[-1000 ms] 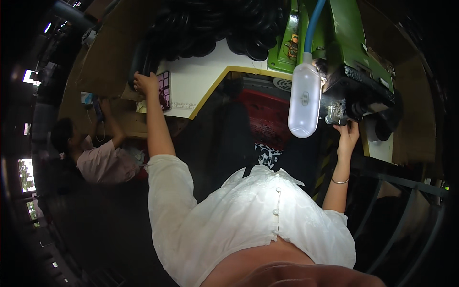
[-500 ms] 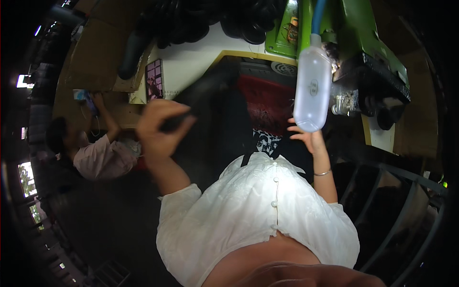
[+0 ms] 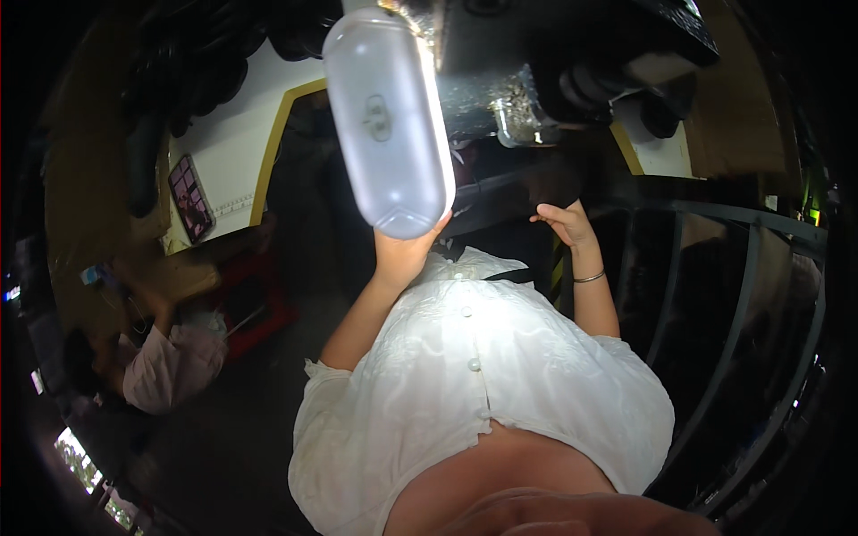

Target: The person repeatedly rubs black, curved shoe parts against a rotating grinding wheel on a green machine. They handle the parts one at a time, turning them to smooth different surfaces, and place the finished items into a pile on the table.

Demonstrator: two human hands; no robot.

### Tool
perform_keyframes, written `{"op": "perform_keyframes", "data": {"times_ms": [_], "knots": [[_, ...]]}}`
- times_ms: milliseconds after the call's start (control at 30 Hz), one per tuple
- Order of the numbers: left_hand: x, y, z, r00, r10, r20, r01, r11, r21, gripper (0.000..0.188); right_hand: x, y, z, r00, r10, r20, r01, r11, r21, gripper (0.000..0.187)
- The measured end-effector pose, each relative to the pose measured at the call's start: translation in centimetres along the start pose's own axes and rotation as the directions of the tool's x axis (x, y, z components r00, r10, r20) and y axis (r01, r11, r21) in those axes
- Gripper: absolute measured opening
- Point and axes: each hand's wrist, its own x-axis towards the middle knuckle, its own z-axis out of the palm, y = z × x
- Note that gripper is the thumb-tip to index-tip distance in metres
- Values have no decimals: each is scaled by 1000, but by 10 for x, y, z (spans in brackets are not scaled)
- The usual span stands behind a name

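A pale, translucent capsule-shaped lamp (image 3: pixel 389 125) fills the upper middle and hides part of what lies behind it. My left hand (image 3: pixel 404 255) is raised behind the lamp's lower end; its fingers are mostly covered, so what it holds does not show. To the right, my right hand (image 3: pixel 570 225) is in front of the dark machine (image 3: pixel 536 58), below a clear plastic guard-like piece (image 3: pixel 527 121). Thumb and forefinger of that hand come close together; anything between them is too small or dark to make out.
A white table (image 3: pixel 268 89) with a yellow edge holds a phone (image 3: pixel 190 201) and a heap of black curved parts (image 3: pixel 192 76). At the left sits another person (image 3: pixel 174 362), near a red stool (image 3: pixel 259 304). A grey metal frame (image 3: pixel 755 268) stands at my right.
My view has turned right and moved nearer the machine. My left hand, earlier out left gripping a black piece, is now behind the lamp. My right hand's spread fingers have drawn together.
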Motion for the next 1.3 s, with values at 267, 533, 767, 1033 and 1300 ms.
{"op": "perform_keyframes", "data": {"times_ms": [267,533,767,1033,1300], "knots": [[46,34,57,980,-107,167,124,988,-90,29,-4,43,44,898,397,187,-305,871,-384,44],[53,27,29,965,-205,161,218,973,-72,21,-24,34,59,871,445,209,-234,749,-620,60],[36,27,18,967,-204,153,252,858,-448,21,-1,-8,-48,895,-274,352,193,949,247,38],[30,24,-30,959,-258,117,284,874,-394,24,28,-63,48,963,-214,-164,270,779,565,43],[-14,10,-81,882,-432,-188,346,865,-363,30,23,-27,104,958,-271,92,214,892,398,44]]}}
